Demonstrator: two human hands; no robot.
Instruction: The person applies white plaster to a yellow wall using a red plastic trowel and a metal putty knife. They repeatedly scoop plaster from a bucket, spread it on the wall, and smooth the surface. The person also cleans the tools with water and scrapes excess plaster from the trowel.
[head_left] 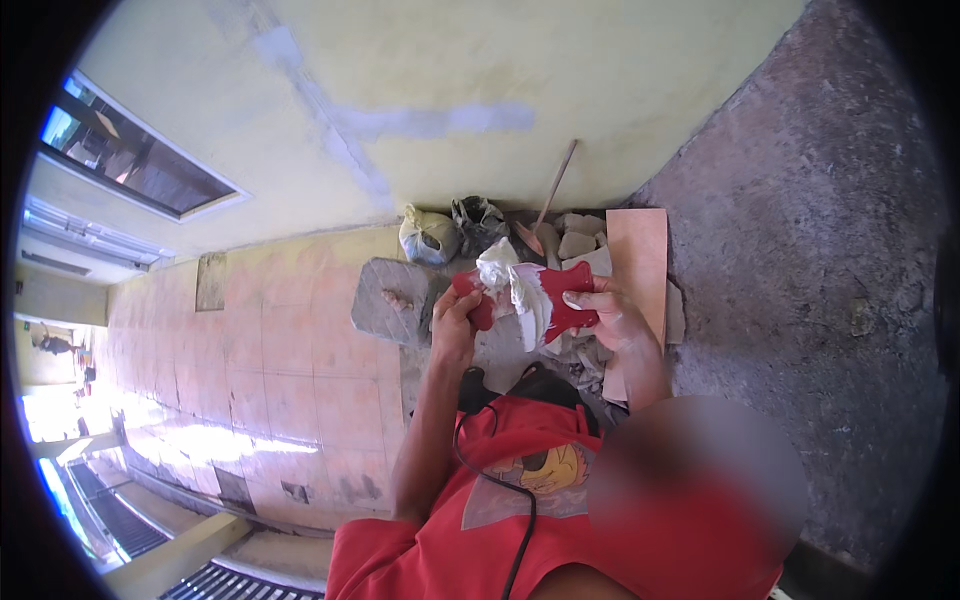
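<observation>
My left hand point(455, 315) grips a small red plastic spreader point(478, 312), fingers closed round it, with a lump of white paste point(497, 262) at its upper end. My right hand point(610, 312) pinches a wider red plastic spreader point(568, 285), which has white paste point(532, 308) smeared thickly along its left part. The two spreaders are held close together in front of my red shirt; whether they touch I cannot tell. Pale paste also marks my right thumb.
A pale sack point(428, 235), black bag point(480, 225), shovel point(555, 185), rubble point(578, 240), grey slab point(385, 280) and tan board point(637, 250) lie along the patched wall point(450, 70). Tiled floor point(280, 360) runs left, rough concrete point(820, 200) right; a railing point(200, 580) is lower left.
</observation>
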